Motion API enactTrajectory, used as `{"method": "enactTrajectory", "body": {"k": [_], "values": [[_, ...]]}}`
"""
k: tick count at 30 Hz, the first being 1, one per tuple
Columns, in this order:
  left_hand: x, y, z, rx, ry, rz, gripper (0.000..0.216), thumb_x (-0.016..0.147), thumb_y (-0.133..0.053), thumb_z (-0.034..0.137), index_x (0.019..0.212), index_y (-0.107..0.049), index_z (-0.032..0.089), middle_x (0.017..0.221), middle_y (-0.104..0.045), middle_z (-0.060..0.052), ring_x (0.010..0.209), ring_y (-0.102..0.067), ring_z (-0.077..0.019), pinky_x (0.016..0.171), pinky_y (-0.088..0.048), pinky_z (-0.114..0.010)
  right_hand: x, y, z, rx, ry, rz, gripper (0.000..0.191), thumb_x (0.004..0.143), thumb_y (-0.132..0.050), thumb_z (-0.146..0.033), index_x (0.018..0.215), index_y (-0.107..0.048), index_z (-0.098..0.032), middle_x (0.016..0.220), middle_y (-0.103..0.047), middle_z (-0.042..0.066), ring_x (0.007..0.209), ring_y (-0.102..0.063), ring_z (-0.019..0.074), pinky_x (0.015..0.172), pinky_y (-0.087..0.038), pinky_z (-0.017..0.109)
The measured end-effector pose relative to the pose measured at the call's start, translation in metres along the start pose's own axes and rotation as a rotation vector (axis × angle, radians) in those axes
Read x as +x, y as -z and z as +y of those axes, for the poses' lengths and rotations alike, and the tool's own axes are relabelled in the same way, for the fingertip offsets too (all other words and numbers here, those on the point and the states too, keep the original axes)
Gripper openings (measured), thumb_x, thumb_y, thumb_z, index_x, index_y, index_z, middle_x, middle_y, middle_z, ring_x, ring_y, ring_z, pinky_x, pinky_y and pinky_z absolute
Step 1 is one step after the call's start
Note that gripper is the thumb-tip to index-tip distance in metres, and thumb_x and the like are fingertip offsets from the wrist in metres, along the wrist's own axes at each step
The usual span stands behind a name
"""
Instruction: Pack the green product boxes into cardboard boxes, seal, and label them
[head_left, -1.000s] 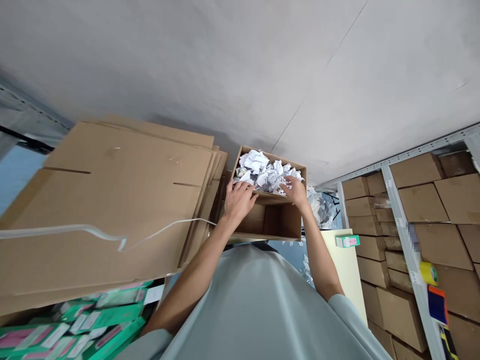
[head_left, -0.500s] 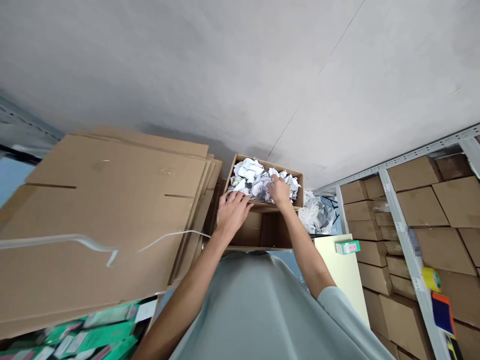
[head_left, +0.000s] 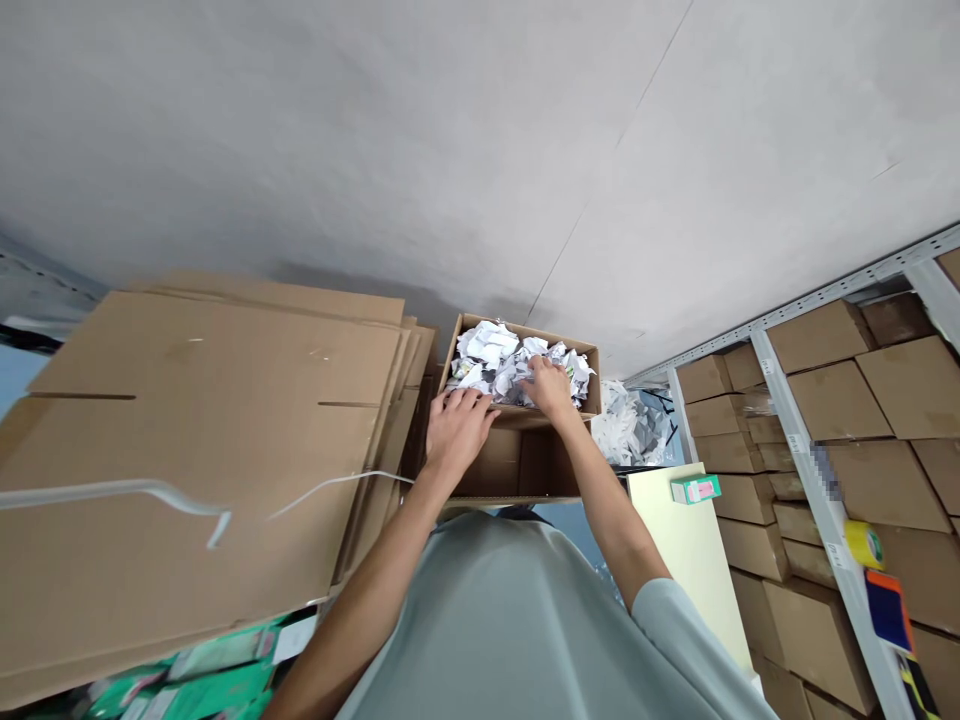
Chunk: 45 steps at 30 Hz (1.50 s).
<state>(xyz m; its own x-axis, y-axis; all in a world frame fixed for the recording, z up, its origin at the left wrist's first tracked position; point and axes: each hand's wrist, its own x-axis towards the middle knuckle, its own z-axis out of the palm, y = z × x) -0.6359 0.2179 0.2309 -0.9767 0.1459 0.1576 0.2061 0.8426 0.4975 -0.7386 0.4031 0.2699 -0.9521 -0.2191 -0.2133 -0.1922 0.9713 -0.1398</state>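
1. On my left, a stack of flat cardboard (head_left: 225,430) stands unfolded, with green packets (head_left: 217,690) showing below it.
2. My left hand (head_left: 458,428) is part-open at the near-left edge of the far box (head_left: 595,393), fingers bent over the rim; I can't tell whether they grip it.
3. Crumpled white paper (head_left: 487,343) lies inside that box, spread from side to side and heaped near the rim. So the filling looks well along, though uneven, and the top is uncovered.
4. Just in front, the near compartment (head_left: 487,472) shows bare cardboard walls, with no paper visible; whether it's a separate box, I can't tell.
5. My right hand (head_left: 550,387) is half-curled into the paper; its fingertips are hidden, so I can't tell whether they hold any.
6. Farther right, more loose paper (head_left: 630,425) lies outside the box, near the pale counter (head_left: 667,530) bearing a green-and-pink packet (head_left: 696,489).
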Motion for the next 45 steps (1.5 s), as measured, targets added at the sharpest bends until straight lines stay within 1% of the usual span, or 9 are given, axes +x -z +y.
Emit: {"method": "enactTrajectory", "body": {"k": [5,8,11,16,23,28,36,41,45], "values": [[-0.002,0.001,-0.002,0.025,-0.032,0.01,0.037,0.109,-0.051,0.034,0.127,-0.079,0.019,0.126,-0.077,-0.019,0.124,-0.063,-0.0384,0.116,-0.039,-0.057,-0.024,0.011,0.008,0.161,-0.032,0.227,0.031,0.107,-0.063,-0.025,0.136,-0.063,-0.017,0.136,-0.074,0.015,0.123,-0.069,0.0276,0.117,-0.043,0.041],[-0.002,0.001,-0.002,0.036,-0.033,0.013,0.037,0.109,-0.05,0.035,0.126,-0.079,0.02,0.125,-0.077,-0.018,0.123,-0.063,-0.0385,0.114,-0.04,-0.058,-0.068,0.021,0.024,0.324,-0.021,0.441,0.028,0.105,-0.064,-0.033,0.129,-0.067,-0.019,0.125,-0.076,0.012,0.109,-0.073,0.0261,0.107,-0.052,0.04],[-0.003,-0.001,-0.001,0.029,-0.023,0.019,0.036,0.109,-0.051,0.035,0.126,-0.079,0.022,0.126,-0.077,-0.018,0.123,-0.063,-0.0385,0.111,-0.042,-0.058,-0.119,0.024,0.039,0.481,-0.013,0.521,0.029,0.103,-0.066,-0.042,0.122,-0.07,-0.021,0.115,-0.079,0.009,0.094,-0.075,0.0232,0.094,-0.058,0.037],[-0.005,-0.008,-0.002,0.017,-0.03,0.041,0.036,0.109,-0.052,0.037,0.129,-0.078,0.021,0.129,-0.076,-0.018,0.125,-0.063,-0.0386,0.111,-0.042,-0.058,-0.173,0.006,0.051,0.536,-0.08,0.395,0.027,0.101,-0.071,-0.041,0.121,-0.072,-0.022,0.114,-0.08,0.006,0.092,-0.077,0.0218,0.091,-0.06,0.036],[-0.006,-0.012,-0.002,0.042,-0.033,0.044,0.035,0.109,-0.053,0.037,0.127,-0.078,0.021,0.127,-0.077,-0.017,0.123,-0.063,-0.038,0.111,-0.041,-0.057,-0.186,-0.017,0.055,0.365,-0.182,0.182,0.031,0.098,-0.075,-0.027,0.128,-0.073,-0.022,0.12,-0.078,0.008,0.087,-0.078,0.0208,0.092,-0.06,0.037],[-0.004,-0.01,0.001,0.076,-0.024,0.02,0.036,0.11,-0.052,0.036,0.127,-0.078,0.019,0.128,-0.076,-0.018,0.122,-0.063,-0.039,0.107,-0.043,-0.058,-0.149,0.004,0.041,0.287,-0.124,0.229,0.029,0.104,-0.071,-0.03,0.131,-0.073,-0.022,0.125,-0.076,0.01,0.096,-0.078,0.0232,0.102,-0.058,0.04],[-0.004,-0.006,0.001,0.079,-0.013,-0.008,0.032,0.107,-0.055,0.031,0.127,-0.078,0.022,0.129,-0.076,-0.017,0.125,-0.062,-0.0387,0.107,-0.043,-0.057,-0.014,0.036,-0.032,0.059,0.074,0.12,0.047,0.109,-0.066,-0.035,0.153,-0.061,-0.021,0.147,-0.066,0.015,0.124,-0.073,0.0301,0.113,-0.054,0.042],[-0.003,-0.008,0.0,0.017,0.016,0.014,0.03,0.106,-0.058,0.03,0.126,-0.079,0.023,0.127,-0.075,-0.018,0.128,-0.062,-0.0391,0.109,-0.042,-0.057,0.049,0.026,-0.07,-0.089,0.047,0.027,0.074,0.103,-0.076,-0.04,0.167,-0.044,-0.024,0.159,-0.056,0.02,0.128,-0.073,0.0341,0.115,-0.054,0.046],[-0.003,-0.009,-0.001,0.033,0.025,0.014,0.027,0.105,-0.059,0.029,0.119,-0.08,0.022,0.125,-0.075,-0.019,0.126,-0.063,-0.0393,0.109,-0.042,-0.057,0.064,0.01,-0.077,-0.184,0.058,-0.02,0.073,0.101,-0.077,-0.031,0.166,-0.045,-0.026,0.162,-0.055,0.02,0.133,-0.071,0.0334,0.119,-0.052,0.047]]}}
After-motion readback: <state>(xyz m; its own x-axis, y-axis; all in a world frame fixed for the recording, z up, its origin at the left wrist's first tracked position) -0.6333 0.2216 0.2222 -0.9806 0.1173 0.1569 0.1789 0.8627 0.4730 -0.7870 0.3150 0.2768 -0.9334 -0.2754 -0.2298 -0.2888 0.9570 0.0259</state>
